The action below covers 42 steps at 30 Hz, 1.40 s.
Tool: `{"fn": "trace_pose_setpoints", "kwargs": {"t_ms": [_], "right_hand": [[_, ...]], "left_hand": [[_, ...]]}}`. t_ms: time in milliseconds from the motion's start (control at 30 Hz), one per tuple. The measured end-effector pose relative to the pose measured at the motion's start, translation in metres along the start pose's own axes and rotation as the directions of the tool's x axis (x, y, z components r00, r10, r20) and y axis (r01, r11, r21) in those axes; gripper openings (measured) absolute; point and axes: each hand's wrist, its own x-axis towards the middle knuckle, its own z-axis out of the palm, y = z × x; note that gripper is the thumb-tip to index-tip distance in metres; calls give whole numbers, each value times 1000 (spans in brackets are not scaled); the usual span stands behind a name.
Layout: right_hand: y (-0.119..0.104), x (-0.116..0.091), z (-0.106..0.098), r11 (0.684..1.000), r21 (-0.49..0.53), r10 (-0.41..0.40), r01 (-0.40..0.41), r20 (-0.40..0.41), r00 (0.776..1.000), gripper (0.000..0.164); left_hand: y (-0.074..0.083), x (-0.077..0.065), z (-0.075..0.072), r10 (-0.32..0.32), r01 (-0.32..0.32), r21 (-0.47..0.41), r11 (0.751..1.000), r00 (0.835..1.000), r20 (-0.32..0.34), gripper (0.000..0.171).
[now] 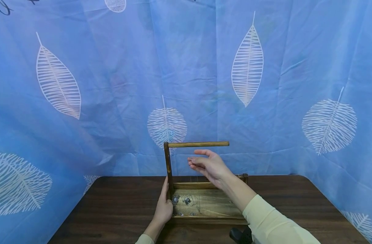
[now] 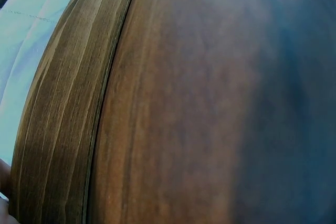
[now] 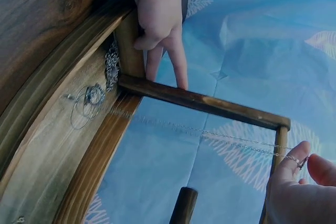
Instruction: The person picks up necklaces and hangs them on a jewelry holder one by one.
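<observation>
A brown wooden jewelry stand (image 1: 216,202) has a shallow tray, a tall left post (image 1: 167,162) and a crossbar (image 1: 201,144). My right hand (image 1: 209,166) is raised below the crossbar, pinching one end of a thin silver chain necklace (image 3: 301,164) between thumb and fingertip. In the right wrist view the chain stretches from those fingers back to the tray. My left hand (image 1: 164,207) rests against the stand's left end, its fingers straight along the outside of the post. Within the tray lie a coiled silver piece (image 3: 94,95) and a bunched chain (image 3: 112,66).
The stand sits on a dark wooden table (image 1: 125,203). Behind hangs a blue curtain (image 1: 198,84) with white leaf prints. A short wooden post (image 1: 245,177) rises at the tray's back right. Near my right sleeve, a black object (image 1: 241,235) shows at the front.
</observation>
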Motion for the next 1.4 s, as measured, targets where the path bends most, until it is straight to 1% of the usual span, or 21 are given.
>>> {"fn": "trace_pose_setpoints", "kwargs": {"t_ms": [267, 533, 800, 1100, 1400], "right_hand": [[-3, -1, -21, 1000, 18, 6, -5, -53, 999, 52], [-5, -6, -43, 1000, 1, -10, 10, -74, 997, 57], [-4, -10, -60, 1000, 0, 1, -1, -109, 994, 62], [-6, -17, -74, 1000, 3, -4, 4, -126, 992, 67], [-3, -26, -82, 999, -42, -16, 11, -130, 991, 68]], "left_hand": [[0, 2, 0, -6, 5, 20, 1000, 1000, 11, 98], [0, 2, -1, -10, 9, 27, 1000, 1000, 17, 97], [0, 2, -2, -12, 12, 20, 1000, 1000, 17, 95], [-2, 2, 0, -13, 12, 33, 999, 1000, 11, 96], [-3, 1, -1, -1, 1, 11, 1000, 1000, 19, 96]]}}
